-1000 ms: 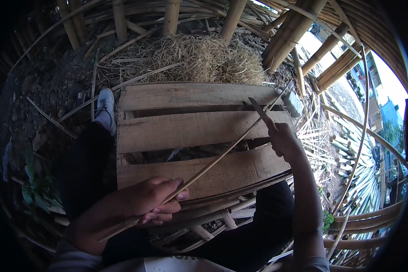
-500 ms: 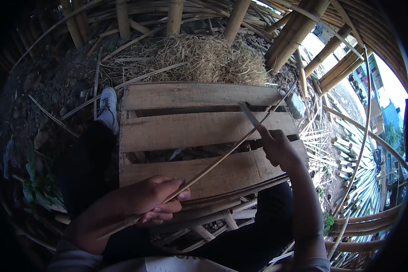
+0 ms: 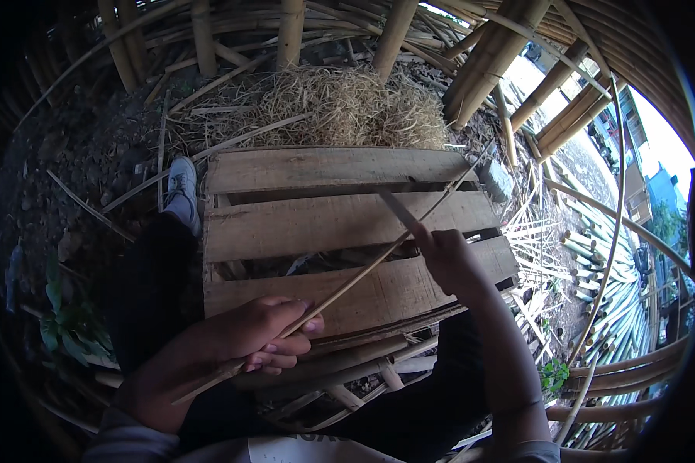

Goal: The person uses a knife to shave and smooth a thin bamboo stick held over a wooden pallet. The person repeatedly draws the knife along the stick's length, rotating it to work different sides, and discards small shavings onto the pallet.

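Note:
A long thin bamboo strip slants across the slatted wooden table, from my left forearm up to the far right corner. My left hand is closed around its lower part, near the table's front edge. In my right hand is a knife, the fist wrapped round its handle. The knife's blade points up and left over the middle slat and meets the strip close to my fist. Whether the edge bites into the strip I cannot tell.
Behind the table lies a heap of pale shavings, below upright bamboo poles. A grey block sits at the far right corner. Many cut bamboo lengths are stacked on the right. My shoe rests left of the table.
My right hand with the knife has slid down and left along the strip, toward my left hand. The left hand keeps its grip in nearly the same place.

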Available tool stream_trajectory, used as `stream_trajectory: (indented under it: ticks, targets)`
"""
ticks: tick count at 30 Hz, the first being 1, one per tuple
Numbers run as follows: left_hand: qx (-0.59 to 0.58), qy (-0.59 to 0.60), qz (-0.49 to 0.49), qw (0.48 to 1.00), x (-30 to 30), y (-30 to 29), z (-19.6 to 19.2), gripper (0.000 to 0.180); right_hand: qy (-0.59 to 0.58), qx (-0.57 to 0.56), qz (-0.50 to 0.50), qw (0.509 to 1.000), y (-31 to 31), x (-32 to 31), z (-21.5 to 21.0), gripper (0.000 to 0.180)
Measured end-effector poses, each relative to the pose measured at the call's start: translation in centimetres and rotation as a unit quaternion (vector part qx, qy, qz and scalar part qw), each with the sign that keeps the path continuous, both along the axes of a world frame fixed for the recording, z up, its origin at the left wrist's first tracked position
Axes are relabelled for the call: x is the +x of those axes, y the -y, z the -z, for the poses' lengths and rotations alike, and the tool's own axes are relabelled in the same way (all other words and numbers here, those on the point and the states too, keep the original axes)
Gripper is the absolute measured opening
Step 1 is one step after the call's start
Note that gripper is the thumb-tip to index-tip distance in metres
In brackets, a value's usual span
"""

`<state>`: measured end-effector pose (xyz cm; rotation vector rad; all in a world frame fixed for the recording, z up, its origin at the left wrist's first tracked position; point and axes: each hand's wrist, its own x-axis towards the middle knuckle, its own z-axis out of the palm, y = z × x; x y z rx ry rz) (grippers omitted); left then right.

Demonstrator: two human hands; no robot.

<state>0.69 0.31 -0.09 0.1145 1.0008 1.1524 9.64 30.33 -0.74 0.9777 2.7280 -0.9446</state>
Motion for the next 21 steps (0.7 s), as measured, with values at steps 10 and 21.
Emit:
stream_trajectory:
  ticks: [10, 21]
  targets:
    - [0.018, 0.020, -0.021, 0.999, 0.5, -0.3, 0.8, 0.035, -0.045, 0.005, -0.105, 0.993, 4.9, 1.1, 0.4, 0.061]
    - [0.004, -0.021, -0.012, 1.000, 0.5, 0.4, -0.5, 0.035, -0.051, 0.012, 0.028, 0.998, 1.0, 0.3, -0.5, 0.055]
